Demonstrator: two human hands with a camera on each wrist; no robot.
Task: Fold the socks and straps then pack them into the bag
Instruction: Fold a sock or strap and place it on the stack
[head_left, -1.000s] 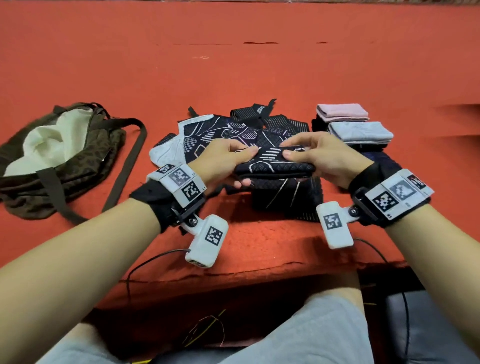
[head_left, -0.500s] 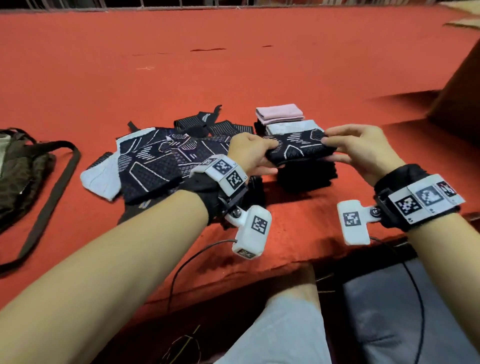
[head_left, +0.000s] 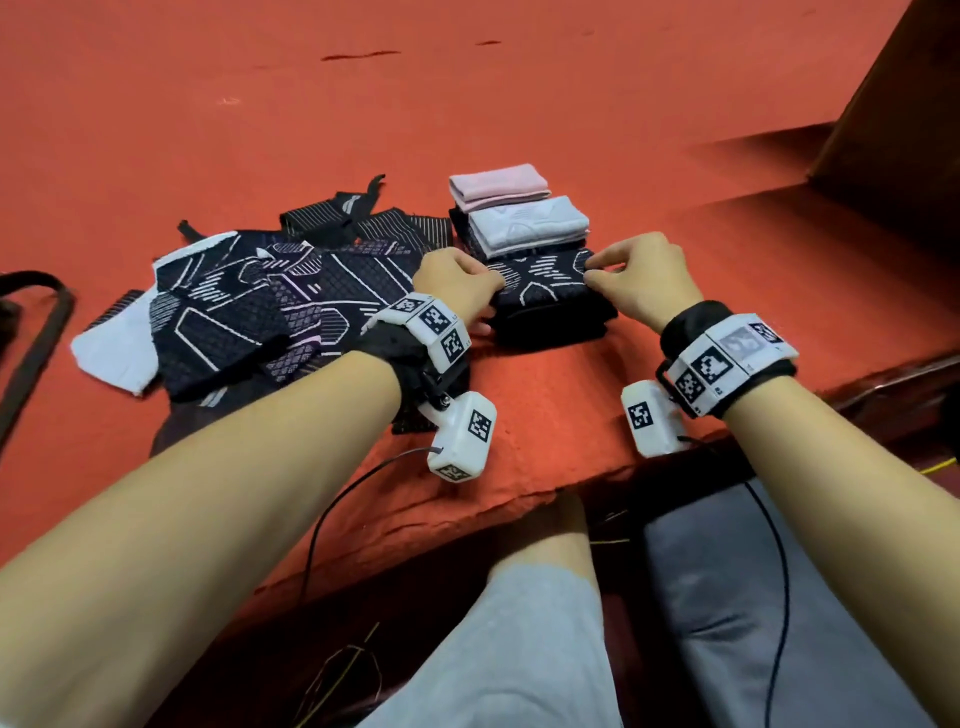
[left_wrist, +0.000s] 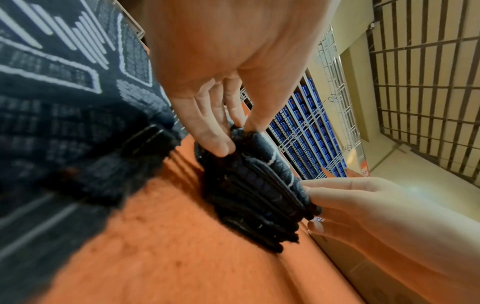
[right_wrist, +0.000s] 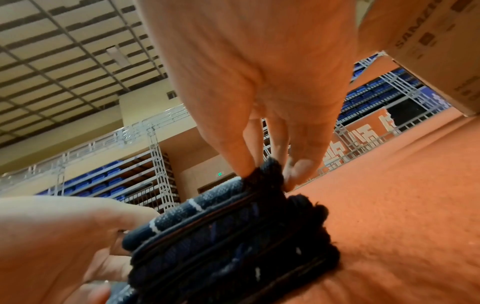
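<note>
A folded dark sock with white lines lies on top of a stack of folded dark socks. My left hand pinches its left end and my right hand pinches its right end. The left wrist view shows my left hand pinching the top layer of the stack. In the right wrist view my right hand pinches the top sock's corner above the stack. Unfolded dark patterned socks lie in a pile to the left. Black striped straps lie behind that pile.
Folded pink socks and folded pale grey socks sit just behind the dark stack. A brown bag strap shows at the left edge. A cardboard box stands at the right. The red table edge is near my lap.
Both hands carried the folded dark sock to the right and set it down on the dark stack. The view turned right, so the bag left view except its strap.
</note>
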